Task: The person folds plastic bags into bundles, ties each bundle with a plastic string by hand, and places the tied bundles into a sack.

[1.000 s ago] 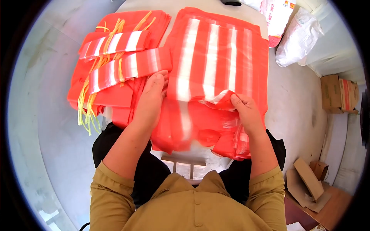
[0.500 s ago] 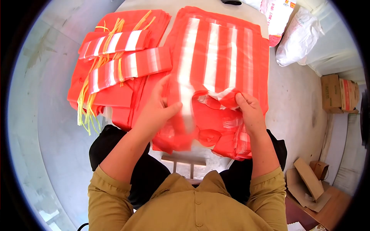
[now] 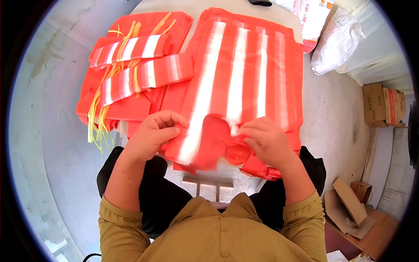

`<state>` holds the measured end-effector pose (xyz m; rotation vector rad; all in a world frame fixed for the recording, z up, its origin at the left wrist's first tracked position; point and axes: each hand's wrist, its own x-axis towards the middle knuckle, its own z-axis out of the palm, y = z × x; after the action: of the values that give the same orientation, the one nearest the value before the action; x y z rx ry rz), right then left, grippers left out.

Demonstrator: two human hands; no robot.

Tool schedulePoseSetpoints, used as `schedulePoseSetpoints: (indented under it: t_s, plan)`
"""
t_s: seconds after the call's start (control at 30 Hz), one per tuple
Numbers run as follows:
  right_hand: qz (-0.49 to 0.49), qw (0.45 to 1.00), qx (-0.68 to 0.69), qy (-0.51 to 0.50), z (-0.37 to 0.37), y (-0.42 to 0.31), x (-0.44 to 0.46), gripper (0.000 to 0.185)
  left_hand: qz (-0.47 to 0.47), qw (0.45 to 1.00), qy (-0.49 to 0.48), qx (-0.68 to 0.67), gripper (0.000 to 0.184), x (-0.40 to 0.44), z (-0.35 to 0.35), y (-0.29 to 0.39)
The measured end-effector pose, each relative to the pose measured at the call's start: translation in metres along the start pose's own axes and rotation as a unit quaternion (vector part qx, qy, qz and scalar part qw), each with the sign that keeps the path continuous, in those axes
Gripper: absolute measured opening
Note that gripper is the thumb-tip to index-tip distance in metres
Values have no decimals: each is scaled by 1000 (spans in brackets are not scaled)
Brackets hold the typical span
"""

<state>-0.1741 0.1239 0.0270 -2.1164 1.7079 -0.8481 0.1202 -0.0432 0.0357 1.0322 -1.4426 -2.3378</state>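
A stack of thin red plastic bags with white stripes [image 3: 223,74] lies flat before me. My left hand [image 3: 152,134] is closed in a pinch at the left edge of the top bag, near its front end. My right hand [image 3: 267,139] has thumb and fingers pinched together on the bag's cut front edge, beside a white stripe. Between the hands the front edge curves inward, and crumpled red plastic [image 3: 238,153] shows beneath it.
Left of the stack, folded striped bundles [image 3: 147,75] and yellow tie strings [image 3: 104,114] rest on more red plastic [image 3: 131,111]. White sacks [image 3: 338,41] stand at the back right. Cardboard boxes [image 3: 384,105] sit farther right, with flattened cardboard [image 3: 347,205] below.
My left hand has moved left and down, drawing out the top bag's front left edge. My right hand has come inward and down, and the raised front edge lies flatter.
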Motion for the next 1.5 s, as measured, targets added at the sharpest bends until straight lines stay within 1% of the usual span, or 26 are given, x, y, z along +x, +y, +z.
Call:
schedulePoseSetpoints:
  t_s: [0.07, 0.1, 0.17, 0.27, 0.3, 0.4, 0.5, 0.57, 0.6, 0.63, 0.7, 0.77, 0.8, 0.9, 1.0, 1.1, 1.2, 1.3, 1.4, 1.5]
  plan:
    - [-2, 997, -37, -71, 15, 3, -7, 25, -33, 999, -12, 40, 23, -2, 0, 3]
    - [-11, 997, -39, -60, 21, 3, -9, 29, -46, 997, -16, 56, 21, -1, 1, 2]
    - [-9, 998, -37, -50, 21, 0, -9, 29, -72, 993, -26, 86, 19, 0, 5, -2]
    - [-19, 998, -53, -34, 18, -2, -8, 29, -95, 992, -67, 45, 20, 3, 10, -4]
    - [-23, 997, -61, -28, 18, -1, -8, 28, -97, 990, -81, 64, 20, 6, 7, -5]
    - [-29, 995, -90, -41, 22, 3, -13, 27, -98, 992, -81, 26, 19, 10, 13, 5]
    - [-46, 995, -88, -32, 28, 6, -16, 26, -72, 996, -54, 24, 17, 21, 16, 5]
    - [-43, 994, -89, -37, 29, 6, -17, 25, -6, 987, -40, 156, 18, 22, 17, 4]
    - [-42, 994, -90, -38, 30, 6, -17, 25, 27, 974, -34, 223, 18, 22, 17, 4]
    - [-41, 995, -85, -37, 30, 7, -17, 25, 65, 949, -7, 308, 19, 23, 17, 6]
    - [-43, 996, -76, -35, 29, 8, -17, 24, 140, 871, 46, 468, 21, 22, 15, 11]
    - [-42, 995, -78, -37, 30, 9, -17, 23, 157, 857, 136, 471, 24, 27, 8, 4]
    - [-42, 995, -80, -41, 29, 9, -17, 23, 167, 848, 182, 469, 26, 30, 4, -2]
    - [-26, 996, -72, -42, 27, 7, -16, 24, 169, 889, 198, 378, 32, 39, 0, -15]
    - [4, 999, -31, -19, 16, 1, -10, 27, 156, 922, 182, 302, 37, 49, 0, -23]
    - [23, 999, 26, 32, 9, 7, -9, 28, 162, 933, 159, 279, 38, 52, 3, -22]
    - [84, 991, 91, 39, -2, 7, -6, 22, 132, 956, 158, 209, 42, 53, 8, -17]
    - [93, 985, 120, 81, -1, 12, -2, 14, 137, 964, 170, 150, 47, 55, 15, -15]
    - [102, 975, 163, 111, -7, 5, 5, 12, 133, 971, 172, 98, 52, 61, 21, -17]
    - [138, 971, 176, 83, -10, 10, 1, 12, 132, 974, 173, 63, 56, 68, 23, -20]
